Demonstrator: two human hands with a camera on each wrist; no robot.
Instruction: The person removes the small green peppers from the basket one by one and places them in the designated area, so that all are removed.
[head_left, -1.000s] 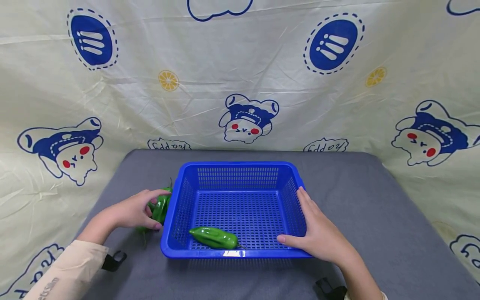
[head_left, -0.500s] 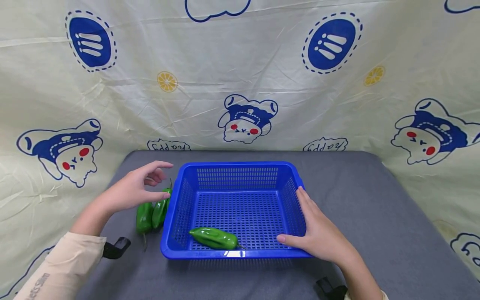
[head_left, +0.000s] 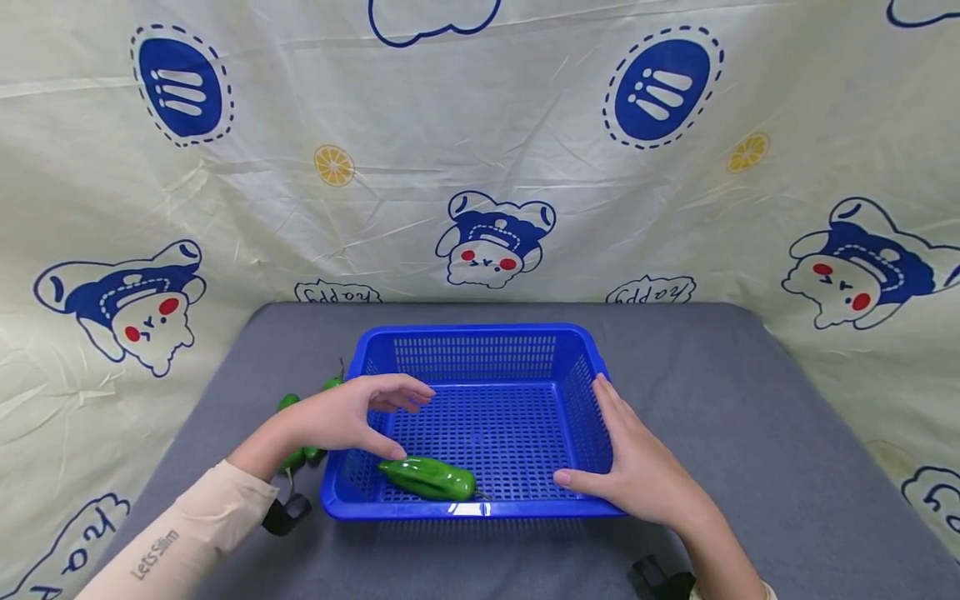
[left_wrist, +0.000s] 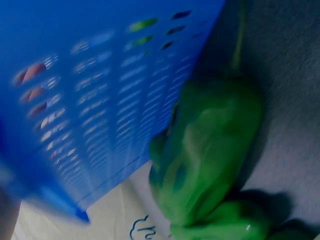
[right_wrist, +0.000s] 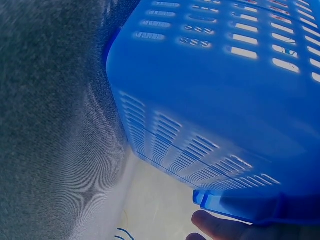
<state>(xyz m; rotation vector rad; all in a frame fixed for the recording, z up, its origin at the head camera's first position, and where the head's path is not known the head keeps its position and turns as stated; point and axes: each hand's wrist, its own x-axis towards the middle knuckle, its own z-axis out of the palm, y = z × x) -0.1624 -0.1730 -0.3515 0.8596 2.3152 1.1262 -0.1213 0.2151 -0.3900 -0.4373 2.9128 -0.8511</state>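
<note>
A blue perforated plastic basket (head_left: 405,509) sits on the grey cloth, with one glossy green pepper (head_left: 431,480) lying inside near its front wall. My left hand (head_left: 341,414) reaches over the basket's left side, fingers loosely bent and holding nothing. Its thumb is near the pepper's pointed tip; whether they touch I cannot tell. More green peppers (head_left: 292,460) lie outside against the left wall, partly hidden by that forearm. The left wrist view has one such pepper (left_wrist: 212,145) close up. My right hand (head_left: 645,471) rests at the basket's right rim, fingers extended and thumb over the front corner.
Grey cloth (head_left: 712,392) covers the table around the basket. A pale printed curtain (head_left: 555,108) hangs behind and at both sides. Black straps (head_left: 287,514) are on the wrists.
My left hand has left the peppers beside the basket, risen, and swung right over the basket with nothing held. The right hand, the basket and the pepper inside have stayed put.
</note>
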